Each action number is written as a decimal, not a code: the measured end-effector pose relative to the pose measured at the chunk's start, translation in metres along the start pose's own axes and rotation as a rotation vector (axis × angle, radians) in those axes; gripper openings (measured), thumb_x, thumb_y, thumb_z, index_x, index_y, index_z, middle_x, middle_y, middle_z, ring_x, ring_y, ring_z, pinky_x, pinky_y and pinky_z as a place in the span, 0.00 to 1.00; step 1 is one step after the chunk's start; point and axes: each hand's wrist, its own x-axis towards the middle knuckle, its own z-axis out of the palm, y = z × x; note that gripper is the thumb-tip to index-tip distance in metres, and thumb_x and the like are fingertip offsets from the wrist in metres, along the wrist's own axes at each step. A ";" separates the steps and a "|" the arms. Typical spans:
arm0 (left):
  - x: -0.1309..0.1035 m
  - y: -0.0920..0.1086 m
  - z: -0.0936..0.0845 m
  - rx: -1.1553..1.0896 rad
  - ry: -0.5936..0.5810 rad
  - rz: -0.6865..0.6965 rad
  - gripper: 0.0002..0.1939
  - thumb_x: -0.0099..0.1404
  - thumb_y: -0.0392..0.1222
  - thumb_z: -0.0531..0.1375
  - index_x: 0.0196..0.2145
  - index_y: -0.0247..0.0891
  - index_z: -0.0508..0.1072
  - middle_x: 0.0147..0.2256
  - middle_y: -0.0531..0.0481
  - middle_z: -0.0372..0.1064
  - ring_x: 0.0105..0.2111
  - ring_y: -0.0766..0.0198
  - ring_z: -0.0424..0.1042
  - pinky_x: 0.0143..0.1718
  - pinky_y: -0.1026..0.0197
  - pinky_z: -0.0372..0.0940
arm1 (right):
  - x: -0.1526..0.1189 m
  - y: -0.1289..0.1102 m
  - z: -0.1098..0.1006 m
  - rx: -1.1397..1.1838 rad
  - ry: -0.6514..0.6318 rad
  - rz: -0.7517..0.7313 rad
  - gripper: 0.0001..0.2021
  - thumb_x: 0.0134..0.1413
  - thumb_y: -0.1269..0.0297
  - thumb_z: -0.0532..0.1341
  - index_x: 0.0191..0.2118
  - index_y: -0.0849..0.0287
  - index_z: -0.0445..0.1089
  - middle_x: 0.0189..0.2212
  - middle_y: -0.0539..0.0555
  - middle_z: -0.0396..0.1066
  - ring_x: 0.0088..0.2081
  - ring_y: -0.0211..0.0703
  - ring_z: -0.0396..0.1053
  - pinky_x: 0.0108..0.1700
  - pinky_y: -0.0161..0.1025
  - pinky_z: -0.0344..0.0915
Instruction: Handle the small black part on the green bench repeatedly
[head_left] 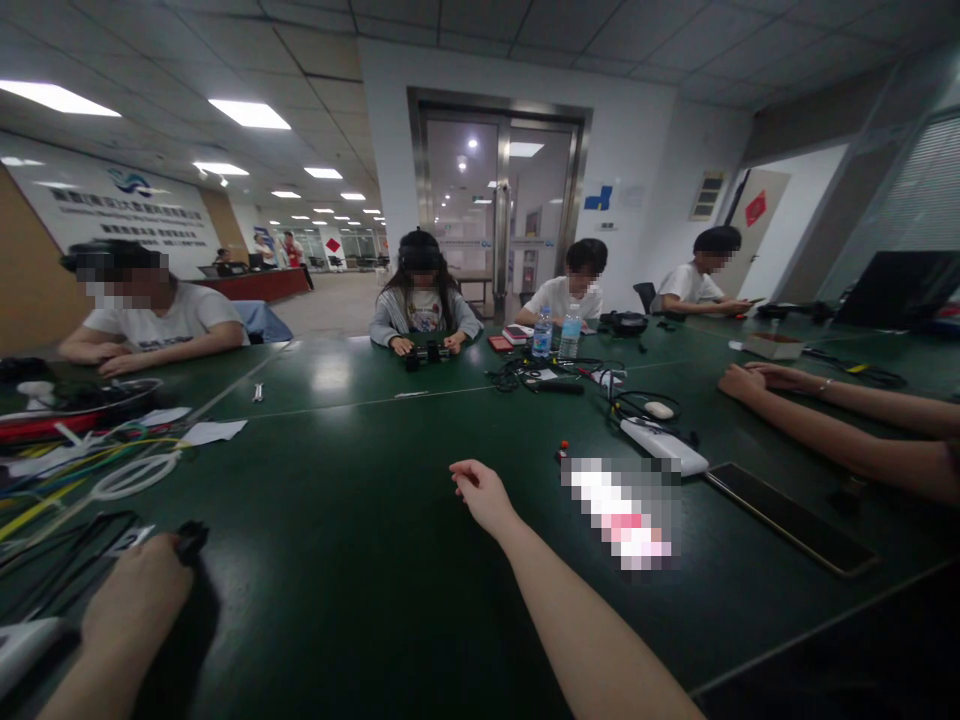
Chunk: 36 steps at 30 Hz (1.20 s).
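My left hand point(139, 590) is at the lower left over the green table point(337, 560), its fingers closed on a small black object point(192, 541) that I cannot make out clearly. Black cables point(71, 565) lie beside that hand. My right hand point(482, 494) is near the middle of the table, thumb and fingers curled together; whatever they hold, if anything, is too small to name. To its right lie a small orange-and-black item point(563, 450) and a lit, blurred-out phone screen point(615, 510).
A white power strip point(664, 447) and a dark phone point(787, 515) lie at the right, near another person's forearms point(847, 430). Two bottles point(569, 332) stand farther back among black cables. Coloured cables point(135, 475) cover the left side. Several people sit around the table.
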 end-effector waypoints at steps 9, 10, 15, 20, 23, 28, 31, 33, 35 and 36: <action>-0.027 0.103 0.004 -0.113 -0.079 0.423 0.20 0.56 0.26 0.45 0.46 0.31 0.63 0.47 0.37 0.60 0.44 0.52 0.65 0.42 0.55 0.63 | 0.002 0.000 0.002 -0.014 0.024 -0.019 0.11 0.53 0.67 0.51 0.42 0.54 0.66 0.39 0.52 0.66 0.36 0.40 0.66 0.37 0.39 0.65; -0.030 0.115 0.008 -0.140 -0.086 0.461 0.20 0.56 0.26 0.45 0.46 0.31 0.63 0.46 0.37 0.60 0.44 0.52 0.65 0.42 0.55 0.62 | 0.002 -0.001 0.002 -0.018 0.027 -0.023 0.11 0.54 0.67 0.51 0.42 0.54 0.65 0.39 0.52 0.66 0.36 0.40 0.66 0.37 0.39 0.65; -0.060 0.177 0.020 -0.261 -0.127 0.590 0.20 0.57 0.27 0.46 0.45 0.36 0.65 0.45 0.44 0.61 0.41 0.59 0.67 0.40 0.61 0.63 | 0.001 -0.001 0.003 -0.061 0.046 -0.061 0.13 0.53 0.68 0.50 0.44 0.55 0.64 0.39 0.53 0.66 0.37 0.41 0.66 0.37 0.40 0.66; -0.098 0.207 0.026 -0.468 -0.220 0.827 0.16 0.60 0.29 0.47 0.42 0.39 0.68 0.43 0.47 0.63 0.41 0.63 0.66 0.42 0.62 0.62 | -0.002 -0.002 0.003 -0.172 0.041 -0.185 0.17 0.48 0.73 0.53 0.45 0.57 0.65 0.41 0.54 0.65 0.43 0.43 0.63 0.46 0.43 0.61; -0.106 0.206 0.027 -0.514 -0.248 0.899 0.16 0.60 0.30 0.47 0.42 0.40 0.68 0.42 0.48 0.64 0.41 0.63 0.66 0.43 0.61 0.62 | -0.008 -0.006 -0.004 -0.235 -0.037 -0.247 0.16 0.45 0.71 0.58 0.42 0.54 0.69 0.42 0.52 0.66 0.46 0.45 0.61 0.49 0.45 0.57; -0.105 0.199 0.025 -0.576 -0.309 0.913 0.14 0.61 0.33 0.48 0.42 0.41 0.68 0.43 0.49 0.64 0.43 0.62 0.65 0.46 0.60 0.61 | -0.013 -0.012 -0.014 -0.395 -0.175 -0.283 0.15 0.45 0.60 0.61 0.42 0.52 0.70 0.41 0.52 0.65 0.46 0.47 0.61 0.47 0.45 0.59; -0.104 0.198 0.023 -0.587 -0.331 0.882 0.15 0.61 0.33 0.48 0.42 0.41 0.68 0.42 0.49 0.65 0.43 0.62 0.65 0.45 0.60 0.61 | -0.011 -0.009 -0.013 -0.439 -0.182 -0.288 0.15 0.45 0.59 0.61 0.42 0.52 0.69 0.42 0.52 0.64 0.45 0.46 0.61 0.46 0.44 0.59; -0.104 0.198 0.023 -0.599 -0.336 0.880 0.15 0.60 0.34 0.48 0.42 0.41 0.67 0.41 0.50 0.65 0.42 0.61 0.65 0.44 0.59 0.61 | -0.009 -0.007 -0.010 -0.464 -0.177 -0.295 0.14 0.45 0.59 0.61 0.42 0.52 0.69 0.41 0.52 0.64 0.44 0.45 0.61 0.46 0.43 0.59; -0.104 0.198 0.023 -0.627 -0.337 0.879 0.14 0.60 0.34 0.48 0.42 0.41 0.67 0.39 0.50 0.66 0.41 0.62 0.65 0.44 0.59 0.61 | -0.008 -0.006 -0.007 -0.498 -0.159 -0.303 0.14 0.45 0.60 0.61 0.41 0.52 0.69 0.40 0.52 0.64 0.44 0.44 0.61 0.46 0.42 0.59; -0.104 0.198 0.024 -0.641 -0.340 0.875 0.15 0.60 0.33 0.48 0.43 0.41 0.66 0.38 0.50 0.66 0.40 0.62 0.65 0.44 0.59 0.61 | -0.008 -0.006 -0.006 -0.514 -0.152 -0.304 0.14 0.45 0.60 0.61 0.41 0.53 0.69 0.40 0.52 0.64 0.44 0.44 0.61 0.46 0.42 0.59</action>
